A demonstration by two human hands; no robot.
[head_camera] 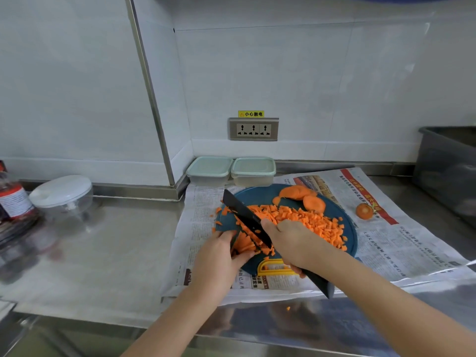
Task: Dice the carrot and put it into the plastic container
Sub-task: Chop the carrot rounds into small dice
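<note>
Mostly the chopping looks done, and the head view, the only one, shows why. A broad heap of diced carrot (304,220) covers the middle and right of the round blue cutting board (260,194), which lies on a spread newspaper (412,243) over the steel counter (103,240).

At the near left of the board the left hand (219,251) holds a small bundle of carrot strips (244,242), fingers on the far side and thumb on the near side. The right hand (288,243) is wrapped round the black knife (244,217) where blade meets handle. The blade runs up and left across the strips, and the handle's end sticks out below the wrist. Whether the edge is touching the board I cannot tell from this angle.

Uncut carrot slices (298,193) wait at the far rim of the board, and a carrot end (364,211) sits apart on the newspaper, probably scrap.

Two plastic containers (253,171) stand side by side against the wall just beyond the board, both lidded and, as far as the cloudy sides show, holding no carrot. So my reading is that the strips and the slices remain to be diced, and the whole transfer has not begun: a lid must come off and the heap must be carried over.
</note>
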